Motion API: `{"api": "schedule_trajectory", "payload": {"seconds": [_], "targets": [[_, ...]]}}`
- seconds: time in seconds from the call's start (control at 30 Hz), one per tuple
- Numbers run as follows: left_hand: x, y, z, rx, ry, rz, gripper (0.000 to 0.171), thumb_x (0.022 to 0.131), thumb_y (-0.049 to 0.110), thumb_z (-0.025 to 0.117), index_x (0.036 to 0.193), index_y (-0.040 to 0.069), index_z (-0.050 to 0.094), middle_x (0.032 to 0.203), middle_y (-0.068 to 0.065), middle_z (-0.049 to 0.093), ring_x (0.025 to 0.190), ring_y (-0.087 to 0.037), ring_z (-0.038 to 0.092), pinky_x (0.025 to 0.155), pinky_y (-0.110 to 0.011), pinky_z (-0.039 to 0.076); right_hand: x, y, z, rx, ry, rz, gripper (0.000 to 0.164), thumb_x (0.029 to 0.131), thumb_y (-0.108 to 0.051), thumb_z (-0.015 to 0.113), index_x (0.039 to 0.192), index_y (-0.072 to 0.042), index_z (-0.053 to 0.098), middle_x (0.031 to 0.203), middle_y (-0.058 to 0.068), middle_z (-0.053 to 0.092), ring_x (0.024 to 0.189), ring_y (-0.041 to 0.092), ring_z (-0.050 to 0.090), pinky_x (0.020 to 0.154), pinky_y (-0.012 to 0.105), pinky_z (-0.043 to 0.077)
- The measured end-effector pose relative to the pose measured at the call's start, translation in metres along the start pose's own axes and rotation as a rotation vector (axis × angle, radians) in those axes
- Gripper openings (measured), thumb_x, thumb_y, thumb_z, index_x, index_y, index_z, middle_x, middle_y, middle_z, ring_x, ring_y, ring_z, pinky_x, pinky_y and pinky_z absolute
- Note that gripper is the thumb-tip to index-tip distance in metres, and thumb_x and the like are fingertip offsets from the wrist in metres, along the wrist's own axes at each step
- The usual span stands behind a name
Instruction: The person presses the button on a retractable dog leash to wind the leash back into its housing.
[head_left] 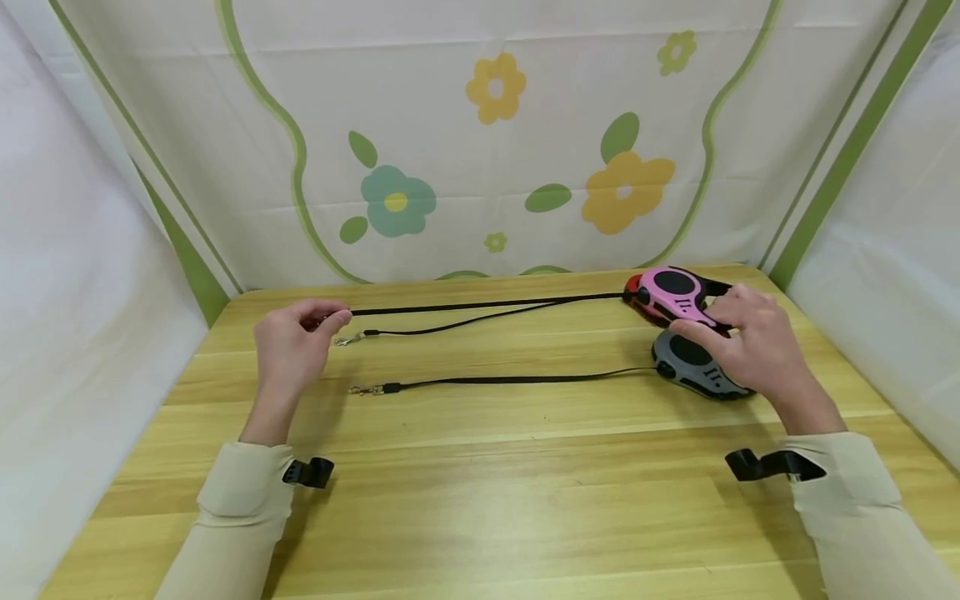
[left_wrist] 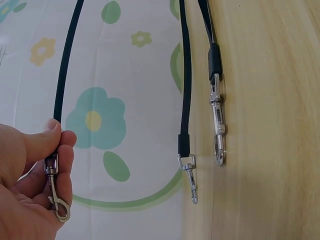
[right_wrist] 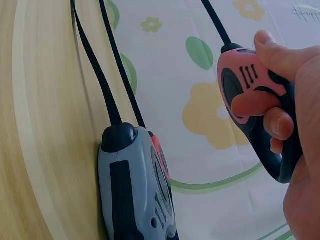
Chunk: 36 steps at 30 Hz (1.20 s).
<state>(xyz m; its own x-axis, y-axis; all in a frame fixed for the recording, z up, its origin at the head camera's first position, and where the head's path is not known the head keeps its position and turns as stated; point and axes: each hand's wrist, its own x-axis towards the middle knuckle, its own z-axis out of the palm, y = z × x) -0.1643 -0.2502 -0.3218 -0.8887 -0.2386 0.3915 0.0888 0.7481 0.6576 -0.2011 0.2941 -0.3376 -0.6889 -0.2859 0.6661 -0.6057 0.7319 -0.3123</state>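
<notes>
My right hand [head_left: 757,342] grips the handle of a pink retractable dog leash [head_left: 651,286], fingers curled through its black loop in the right wrist view. My left hand [head_left: 296,346] pinches the far end of its black strap [head_left: 450,307], which runs taut between both hands. A metal snap hook [left_wrist: 53,187] hangs across the left fingers in the left wrist view. Below the pink casing, a grey retractable leash [head_left: 714,382] lies on the table, its strap pulled out leftward. Partly hidden behind the pink one is a red retractable leash [head_left: 633,285].
Two more snap hooks, the red leash's [head_left: 349,340] and the grey leash's [head_left: 366,390], lie on the wooden table [head_left: 480,500] near my left hand. A white flower-printed cloth [head_left: 450,150] stands behind the table, with white cloth at both sides.
</notes>
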Motion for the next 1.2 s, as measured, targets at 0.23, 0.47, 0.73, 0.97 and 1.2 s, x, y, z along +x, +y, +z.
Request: {"api": "schedule_trajectory", "payload": {"seconds": [0.23, 0.47, 0.73, 0.97, 1.2], "targets": [[0.0003, -0.0002, 0.0023, 0.0, 0.013, 0.041, 0.021, 0.101, 0.025, 0.076, 0.108, 0.007, 0.083, 0.097, -0.016, 0.081, 0.071, 0.001, 0.058, 0.064, -0.012, 0.044, 0.0003, 0.0022, 0.0002, -0.005, 0.033, -0.039, 0.065, 0.087, -0.039, 0.087, 0.052, -0.018, 0.036, 0.056, -0.005, 0.029, 0.072, 0.005, 0.033, 0.075, 0.03, 0.025], [-0.0015, -0.0001, 0.0014, -0.001, 0.002, 0.005, 0.022, 0.101, 0.027, 0.076, 0.109, 0.009, 0.083, 0.098, -0.015, 0.081, 0.075, -0.006, 0.06, 0.064, -0.013, 0.044, -0.0016, 0.0007, 0.0035, -0.005, 0.051, 0.017, 0.056, 0.086, -0.036, 0.089, 0.052, -0.014, 0.05, 0.057, -0.003, 0.041, 0.072, 0.001, 0.034, 0.075, 0.029, 0.027], [-0.0006, 0.0015, -0.0026, -0.01, 0.008, -0.022, 0.025, 0.101, 0.031, 0.075, 0.11, 0.009, 0.083, 0.1, -0.015, 0.081, 0.074, -0.003, 0.06, 0.064, -0.014, 0.044, 0.0007, 0.0037, 0.0033, 0.057, 0.106, -0.065, 0.045, 0.09, -0.038, 0.085, 0.074, 0.003, 0.074, 0.074, 0.014, 0.067, 0.083, -0.006, 0.043, 0.084, 0.022, 0.031], [0.0006, -0.0001, -0.002, -0.007, 0.014, 0.003, 0.022, 0.102, 0.026, 0.074, 0.111, 0.008, 0.083, 0.102, -0.016, 0.082, 0.072, 0.006, 0.057, 0.064, -0.012, 0.044, 0.0014, 0.0029, -0.0003, 0.077, 0.082, -0.065, 0.07, 0.093, -0.07, 0.067, 0.074, -0.003, 0.073, 0.076, 0.011, 0.067, 0.094, -0.012, 0.042, 0.092, 0.031, 0.027], [0.0013, 0.0005, 0.001, -0.019, 0.009, 0.01, 0.022, 0.102, 0.026, 0.074, 0.112, 0.009, 0.083, 0.103, -0.015, 0.082, 0.074, 0.004, 0.059, 0.063, -0.013, 0.044, 0.0003, 0.0005, -0.0037, 0.054, 0.035, -0.022, 0.043, 0.092, -0.043, 0.083, 0.072, -0.006, 0.073, 0.08, 0.013, 0.069, 0.096, -0.012, 0.041, 0.093, 0.039, 0.029]]}}
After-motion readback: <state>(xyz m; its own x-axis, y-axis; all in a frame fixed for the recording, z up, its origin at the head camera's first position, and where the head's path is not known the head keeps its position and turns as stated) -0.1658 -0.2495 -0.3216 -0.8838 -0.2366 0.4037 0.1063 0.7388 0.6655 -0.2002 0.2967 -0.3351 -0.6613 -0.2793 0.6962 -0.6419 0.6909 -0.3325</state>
